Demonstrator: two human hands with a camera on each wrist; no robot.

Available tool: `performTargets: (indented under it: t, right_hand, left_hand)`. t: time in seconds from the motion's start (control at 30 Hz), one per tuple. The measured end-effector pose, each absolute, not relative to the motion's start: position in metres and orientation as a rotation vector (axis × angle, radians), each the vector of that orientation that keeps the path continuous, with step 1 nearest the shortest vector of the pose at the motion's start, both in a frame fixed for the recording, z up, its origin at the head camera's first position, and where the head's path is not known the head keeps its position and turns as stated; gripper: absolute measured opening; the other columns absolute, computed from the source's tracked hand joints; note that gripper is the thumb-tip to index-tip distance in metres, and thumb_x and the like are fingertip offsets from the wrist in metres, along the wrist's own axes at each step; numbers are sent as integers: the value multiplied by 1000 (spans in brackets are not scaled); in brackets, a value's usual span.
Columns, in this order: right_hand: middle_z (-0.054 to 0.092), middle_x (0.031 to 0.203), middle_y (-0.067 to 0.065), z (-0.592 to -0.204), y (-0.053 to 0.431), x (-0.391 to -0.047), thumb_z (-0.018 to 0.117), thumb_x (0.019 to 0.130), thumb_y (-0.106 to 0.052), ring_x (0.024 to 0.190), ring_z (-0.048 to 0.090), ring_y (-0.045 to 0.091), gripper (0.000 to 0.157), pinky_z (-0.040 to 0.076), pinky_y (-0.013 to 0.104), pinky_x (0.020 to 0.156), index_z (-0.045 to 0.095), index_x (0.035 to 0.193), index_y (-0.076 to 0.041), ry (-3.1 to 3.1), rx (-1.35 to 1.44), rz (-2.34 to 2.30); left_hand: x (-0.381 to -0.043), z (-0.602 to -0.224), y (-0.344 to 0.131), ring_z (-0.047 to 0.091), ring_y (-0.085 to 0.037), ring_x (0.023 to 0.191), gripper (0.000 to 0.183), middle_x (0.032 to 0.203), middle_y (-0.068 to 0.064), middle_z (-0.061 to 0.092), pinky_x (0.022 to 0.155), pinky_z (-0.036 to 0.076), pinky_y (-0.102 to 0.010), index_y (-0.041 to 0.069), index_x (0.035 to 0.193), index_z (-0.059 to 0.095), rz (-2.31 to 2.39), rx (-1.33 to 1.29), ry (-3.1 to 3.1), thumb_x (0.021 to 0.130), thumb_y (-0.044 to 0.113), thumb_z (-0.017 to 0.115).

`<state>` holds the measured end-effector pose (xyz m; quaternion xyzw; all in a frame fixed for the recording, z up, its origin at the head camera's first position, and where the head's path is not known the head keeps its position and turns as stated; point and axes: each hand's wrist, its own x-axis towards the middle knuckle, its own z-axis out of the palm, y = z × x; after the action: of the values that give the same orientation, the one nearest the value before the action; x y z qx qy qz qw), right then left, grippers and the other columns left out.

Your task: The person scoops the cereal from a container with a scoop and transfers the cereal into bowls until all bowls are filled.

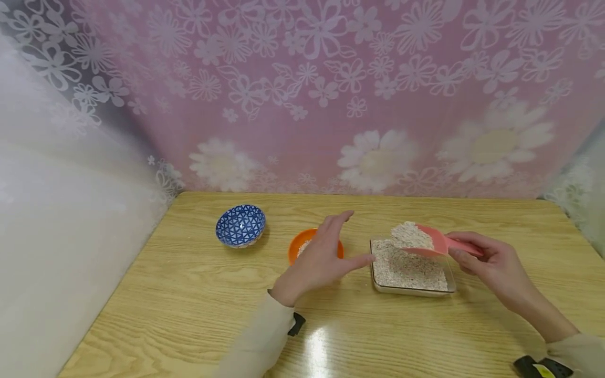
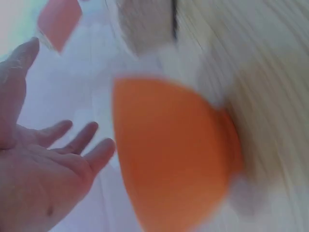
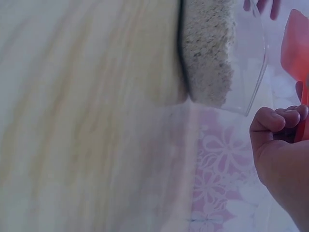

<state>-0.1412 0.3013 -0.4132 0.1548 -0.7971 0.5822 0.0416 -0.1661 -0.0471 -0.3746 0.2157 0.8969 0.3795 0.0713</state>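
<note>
My right hand (image 1: 493, 262) grips the handle of a pink scoop (image 1: 437, 240), heaped with pale oat flakes (image 1: 410, 236). The scoop hangs over a clear rectangular container (image 1: 411, 290) that holds more of the same flakes. Over an orange bowl (image 1: 294, 247) my left hand (image 1: 316, 257) hovers, fingers spread and nothing held. Some flakes show inside this bowl, though the hand hides much of it. Seen from the left wrist, the orange bowl (image 2: 174, 150) stands beside the spread fingers. In the right wrist view, curled fingers wrap the scoop's handle (image 3: 303, 123).
A blue and white patterned bowl (image 1: 241, 226) stands on the wooden table (image 1: 198, 294), left of the orange bowl. Behind the table hangs a pink flowered curtain (image 1: 293, 105). A whitish sheet (image 1: 61, 210) borders the left side.
</note>
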Motion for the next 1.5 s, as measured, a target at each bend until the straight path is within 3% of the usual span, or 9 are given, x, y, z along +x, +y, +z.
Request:
performTargets:
  t: [0.27,0.43,0.67,0.87,1.07,1.3,1.5]
  right_hand:
    - [71,105,-16,-405,286,-147,61,98,7,86,69,-1,38,59,17,71,68,130,-11,-2441,484,1765]
    - [69,104,-18,-400,276,-148,62,98,4,84,70,0,37,59,17,71,67,132,-11,-2502,480,1646]
    - [70,99,-18,-390,256,-152,65,98,0,75,67,5,32,55,21,63,68,129,-8,-2543,516,1562]
    - [71,91,-16,-381,235,-157,69,97,-6,64,54,10,28,44,28,54,69,125,-5,-2584,556,1502]
    - [71,86,-12,-376,216,-164,70,97,-9,63,52,12,27,41,29,53,70,124,-7,-2617,645,1471]
    - [72,90,6,-370,197,-169,71,97,-18,63,53,10,26,44,27,56,72,123,-13,-2725,646,1428]
    - [74,99,4,-364,181,-173,73,96,-21,66,53,9,23,44,25,58,74,119,-17,-2808,659,1342]
  left_hand:
    - [-174,-392,-104,36,-23,150,93,163,2,33,119,39,-52,33,161,29,1091,592,2760,85,63,74]
    - [-177,-403,-123,34,-28,151,102,166,0,28,118,38,-56,32,162,24,1034,544,2716,81,65,75]
    - [-181,-411,-134,27,-32,155,115,170,-7,22,122,30,-59,21,166,15,972,575,2623,80,63,78]
    - [-183,-415,-138,24,-27,157,117,172,-1,19,125,27,-55,26,166,9,997,575,2541,79,61,80]
    - [-185,-415,-137,33,-29,152,117,167,-6,28,122,32,-56,26,165,9,1004,582,2520,79,61,80]
    - [-187,-416,-136,42,-25,144,116,158,-3,40,120,36,-51,24,164,12,1022,578,2514,78,59,81]
    - [-188,-417,-136,44,-23,142,115,157,-2,41,120,37,-50,25,164,13,1030,584,2510,78,58,81]
